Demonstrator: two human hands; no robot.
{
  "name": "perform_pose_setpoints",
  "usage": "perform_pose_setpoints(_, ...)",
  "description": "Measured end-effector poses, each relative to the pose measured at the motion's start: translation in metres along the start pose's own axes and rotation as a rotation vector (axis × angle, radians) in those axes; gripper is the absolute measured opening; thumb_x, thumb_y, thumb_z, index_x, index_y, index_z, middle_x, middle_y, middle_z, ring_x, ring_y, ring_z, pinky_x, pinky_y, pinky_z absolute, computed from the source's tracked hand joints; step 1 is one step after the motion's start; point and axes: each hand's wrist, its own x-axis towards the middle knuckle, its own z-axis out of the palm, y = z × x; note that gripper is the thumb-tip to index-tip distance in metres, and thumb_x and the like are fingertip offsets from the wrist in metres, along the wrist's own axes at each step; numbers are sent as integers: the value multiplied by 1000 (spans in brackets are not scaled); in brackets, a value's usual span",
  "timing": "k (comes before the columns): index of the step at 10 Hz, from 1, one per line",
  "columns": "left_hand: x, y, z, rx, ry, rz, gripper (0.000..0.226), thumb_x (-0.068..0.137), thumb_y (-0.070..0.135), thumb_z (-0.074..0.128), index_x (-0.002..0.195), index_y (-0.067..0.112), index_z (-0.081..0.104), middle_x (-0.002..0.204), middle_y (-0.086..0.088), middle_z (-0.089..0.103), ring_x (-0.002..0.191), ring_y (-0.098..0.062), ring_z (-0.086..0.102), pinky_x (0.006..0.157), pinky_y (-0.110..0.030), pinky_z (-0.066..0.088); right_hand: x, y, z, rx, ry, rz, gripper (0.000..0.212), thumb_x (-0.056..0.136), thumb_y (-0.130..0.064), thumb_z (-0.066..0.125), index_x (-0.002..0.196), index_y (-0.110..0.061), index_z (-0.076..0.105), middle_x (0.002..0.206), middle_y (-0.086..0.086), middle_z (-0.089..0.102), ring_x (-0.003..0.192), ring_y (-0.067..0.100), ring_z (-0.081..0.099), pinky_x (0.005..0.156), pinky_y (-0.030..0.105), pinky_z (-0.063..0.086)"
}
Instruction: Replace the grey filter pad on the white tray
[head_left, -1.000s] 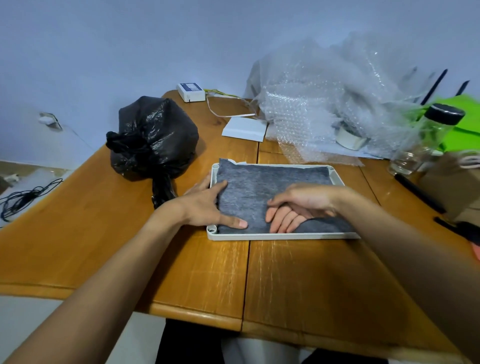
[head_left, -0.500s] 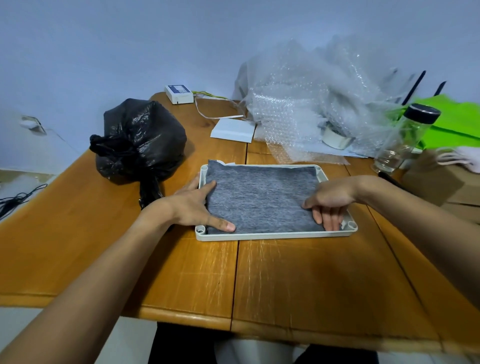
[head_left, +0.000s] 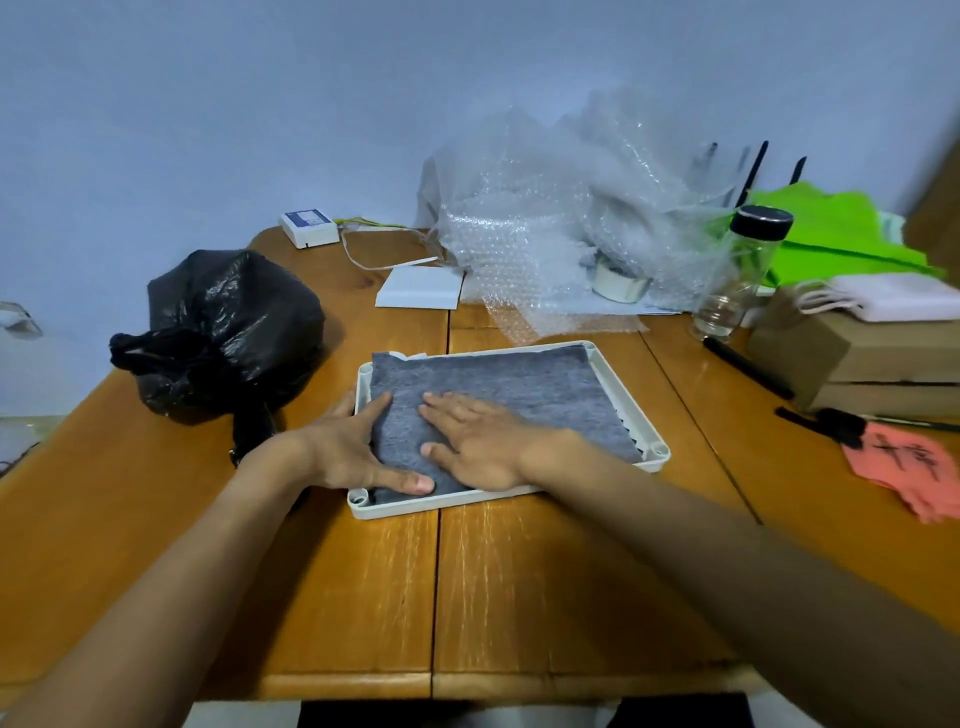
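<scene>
A grey filter pad (head_left: 524, 389) lies inside the white tray (head_left: 631, 402) in the middle of the wooden table. The pad covers most of the tray; a strip of white ribs shows along the tray's right side. My left hand (head_left: 353, 449) rests at the tray's near left corner, thumb and forefinger spread flat on the pad's edge. My right hand (head_left: 480, 441) lies palm down on the near left part of the pad, fingers spread and pointing left.
A tied black plastic bag (head_left: 228, 327) sits just left of the tray. Bubble wrap (head_left: 561, 223), a white box (head_left: 421, 293) and a tape roll (head_left: 621, 283) lie behind it. At the right stand a glass bottle (head_left: 743, 270), cardboard boxes (head_left: 857, 358) and pink paper (head_left: 914, 467).
My right hand has slid across the pad from the tray's near right corner to its near left part. My left hand stays at the left edge.
</scene>
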Motion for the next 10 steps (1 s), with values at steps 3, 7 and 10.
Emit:
perform_pose_setpoints(3, -1, -1, 0, -36, 32, 29, 145, 47, 90, 68, 159, 37, -8, 167, 5, -5, 155, -26, 3, 125, -49, 12, -40, 94, 5, -53, -3, 256, 79, 99, -68, 5, 160, -21, -13, 167, -2, -19, 154, 14, -14, 124, 36, -7)
perform_pose_setpoints(7, -2, -10, 31, -481, 469, 162, 99, 67, 84, 63, 151, 37, 39, 152, 7, 42, 141, -21, 38, 113, -43, 36, -60, 107, 12, -68, 129, 386, 87, 95, -70, 1, 162, -16, 4, 170, 2, 1, 156, 15, -2, 126, 38, -4)
perform_pose_setpoints(10, -14, -12, 43, -609, 724, 140, 54, 99, 63, 34, 137, 32, 56, 128, 8, 65, 123, -18, 57, 101, -44, 46, -100, 87, -3, 603, 826, 308, 37, 104, -49, 39, 129, -29, 57, 124, -11, 59, 121, 14, 56, 92, 27, 39)
